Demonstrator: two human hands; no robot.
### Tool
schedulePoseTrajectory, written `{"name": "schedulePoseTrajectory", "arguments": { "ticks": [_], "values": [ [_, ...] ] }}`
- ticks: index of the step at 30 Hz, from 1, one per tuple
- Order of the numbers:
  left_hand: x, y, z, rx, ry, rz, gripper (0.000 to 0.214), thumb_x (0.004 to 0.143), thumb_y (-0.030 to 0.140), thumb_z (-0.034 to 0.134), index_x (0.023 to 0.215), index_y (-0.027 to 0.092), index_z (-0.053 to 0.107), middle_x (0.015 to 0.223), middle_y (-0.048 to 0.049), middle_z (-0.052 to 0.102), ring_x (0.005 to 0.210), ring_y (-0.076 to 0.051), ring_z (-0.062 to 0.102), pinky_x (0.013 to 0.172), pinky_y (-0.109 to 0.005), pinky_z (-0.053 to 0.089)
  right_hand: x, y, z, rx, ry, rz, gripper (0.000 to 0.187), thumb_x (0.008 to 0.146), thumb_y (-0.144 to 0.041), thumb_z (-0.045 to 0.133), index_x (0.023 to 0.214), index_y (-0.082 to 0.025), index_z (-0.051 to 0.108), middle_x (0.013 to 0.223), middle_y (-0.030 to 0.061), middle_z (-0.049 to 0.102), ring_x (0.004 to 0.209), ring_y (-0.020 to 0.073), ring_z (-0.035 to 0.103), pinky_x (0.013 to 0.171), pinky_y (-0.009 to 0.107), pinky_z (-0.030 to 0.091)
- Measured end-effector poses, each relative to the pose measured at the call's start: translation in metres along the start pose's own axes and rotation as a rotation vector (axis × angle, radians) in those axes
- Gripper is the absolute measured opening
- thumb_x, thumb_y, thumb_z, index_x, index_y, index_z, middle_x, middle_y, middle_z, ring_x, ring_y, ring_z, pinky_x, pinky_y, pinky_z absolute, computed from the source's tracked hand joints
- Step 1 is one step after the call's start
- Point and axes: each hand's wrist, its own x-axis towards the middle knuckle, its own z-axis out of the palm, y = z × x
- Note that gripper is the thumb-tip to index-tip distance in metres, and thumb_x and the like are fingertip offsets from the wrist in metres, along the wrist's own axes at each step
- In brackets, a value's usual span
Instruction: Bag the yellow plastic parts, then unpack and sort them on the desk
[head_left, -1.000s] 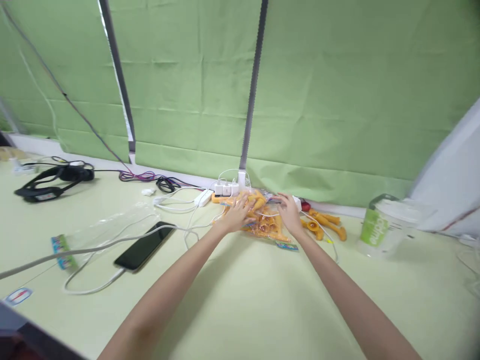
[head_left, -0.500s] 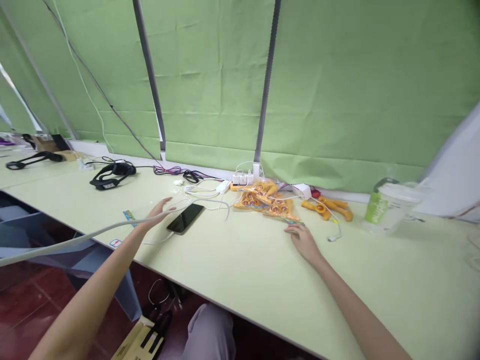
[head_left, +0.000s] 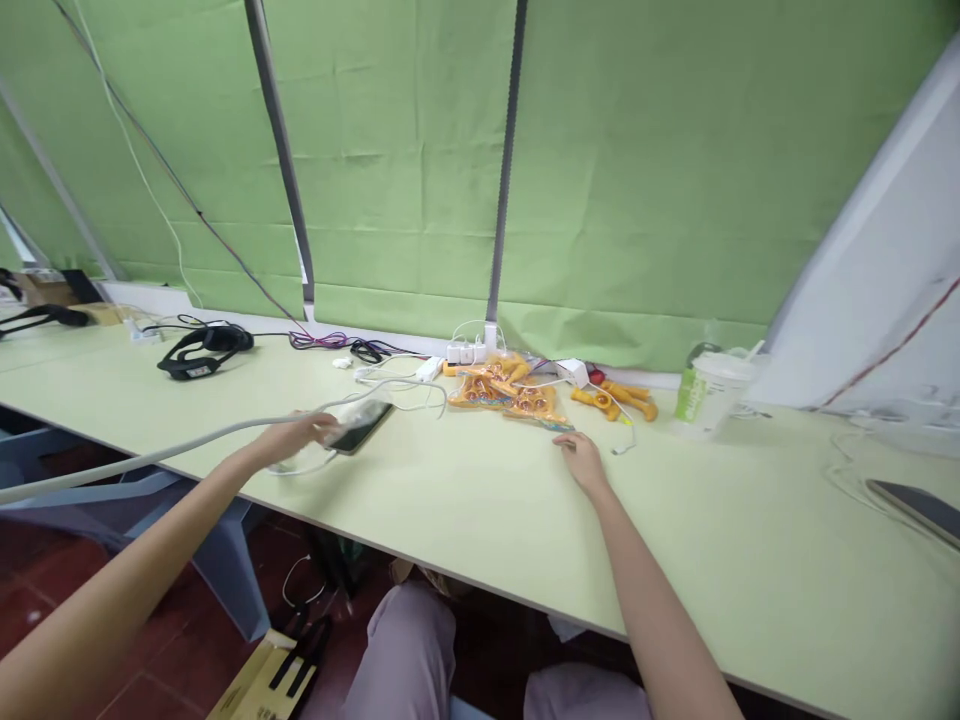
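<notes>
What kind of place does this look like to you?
Probably a shared workroom or office, though I can't be sure: a long table holds bagged orange parts, white power adapters and a black headset.

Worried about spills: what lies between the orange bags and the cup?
Loose orange pieces, a white cable and, farther back, a white box, in the head view.

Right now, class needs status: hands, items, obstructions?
Left hand holding clear plastic packaging over smartphone. Right hand near bagged orange parts. Possible snag: grey cable by left hand.
</notes>
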Motion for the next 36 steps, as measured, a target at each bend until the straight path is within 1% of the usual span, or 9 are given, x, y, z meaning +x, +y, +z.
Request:
{"name": "schedulePoseTrajectory", "arguments": {
  "ticks": [2,7,12,17,21,26,30,33,36],
  "values": [
    [-0.025,0.038,0.021,-0.059,-0.229,0.229,0.034,0.082,0.029,0.044,0.106,0.027,0.068,0.108,-0.0006,0.069,0.097,-0.019,0.064,0.085,-0.026,0.047,0.0,-0.003,0.0,0.033,-0.007,0.012,0.028,0.068,-0.008,0.046,0.075,-0.019,0.071,0.094,0.0059,0.068,0.095,0.0193,0.06,0.094,0.035,0.042],
    [-0.054,0.137,0.092,-0.074,-0.359,0.622,0.046,0.092,0.036,0.039,0.137,0.035,0.042,0.149,0.0045,0.031,0.135,-0.019,0.033,0.111,-0.031,0.025,-0.004,-0.011,-0.003,0.219,-0.026,0.1,0.022,0.077,-0.026,0.049,0.08,-0.019,0.07,0.096,0.0069,0.07,0.093,0.0204,0.062,0.093,0.036,0.043],
    [-0.004,0.211,0.142,-0.081,-0.316,0.738,0.053,0.091,0.044,0.042,0.142,0.032,0.034,0.151,-0.0022,0.027,0.139,-0.02,0.025,0.114,-0.04,0.02,-0.007,-0.005,-0.011,0.474,0.053,0.305,0.034,0.081,-0.042,0.046,0.095,-0.018,0.066,0.107,0.008,0.068,0.103,0.021,0.06,0.094,0.037,0.043],
    [0.071,0.262,0.164,-0.174,-0.224,0.684,0.042,0.095,0.041,0.03,0.118,0.023,0.061,0.125,-0.0029,0.06,0.115,-0.019,0.054,0.097,-0.029,0.041,-0.004,0.013,-0.018,0.537,0.132,0.43,0.042,0.068,-0.022,0.06,0.11,-0.022,0.055,0.111,0.0082,0.062,0.088,0.0181,0.065,0.077,0.034,0.052],
    [0.113,0.256,0.171,-0.235,0.024,0.554,0.035,0.093,0.033,0.036,0.113,0.019,0.061,0.119,-0.0045,0.061,0.11,-0.019,0.054,0.097,-0.029,0.04,-0.004,0.017,-0.019,0.617,0.126,0.43,0.037,0.068,-0.016,0.06,0.103,-0.022,0.054,0.096,0.0048,0.063,0.08,0.0159,0.067,0.074,0.032,0.055],
    [0.136,0.207,0.18,-0.164,0.109,0.381,0.023,0.083,0.021,0.051,0.103,0.018,0.064,0.12,-0.0097,0.058,0.118,-0.027,0.047,0.099,-0.044,0.037,-0.004,0.009,-0.012,0.843,-0.049,0.389,0.02,0.072,-0.018,0.059,0.092,-0.021,0.056,0.082,0.0016,0.062,0.076,0.0143,0.065,0.081,0.034,0.053],
    [0.145,0.179,0.184,-0.094,0.123,0.297,0.023,0.083,0.025,0.054,0.103,0.02,0.064,0.118,-0.0081,0.058,0.115,-0.026,0.049,0.097,-0.042,0.039,-0.008,0.0,-0.007,0.499,-0.036,0.238,0.03,0.07,-0.01,0.053,0.097,-0.021,0.06,0.095,0.003,0.061,0.084,0.015,0.06,0.086,0.036,0.049],
    [0.146,0.175,0.186,-0.059,0.103,0.306,0.023,0.082,0.028,0.055,0.102,0.021,0.064,0.118,-0.0082,0.057,0.115,-0.027,0.048,0.094,-0.042,0.039,-0.008,-0.001,-0.012,0.114,0.127,0.097,0.037,0.071,-0.008,0.048,0.103,-0.02,0.061,0.114,0.0076,0.055,0.106,0.0195,0.052,0.099,0.038,0.039],
    [0.144,0.177,0.189,-0.031,0.114,0.329,0.023,0.083,0.028,0.053,0.102,0.02,0.064,0.117,-0.0092,0.056,0.114,-0.027,0.048,0.093,-0.042,0.039,0.004,0.009,-0.024,-0.139,0.272,0.113,0.039,0.075,-0.006,0.041,0.107,-0.016,0.06,0.119,0.0115,0.052,0.113,0.023,0.045,0.102,0.038,0.033]
  ]
}}
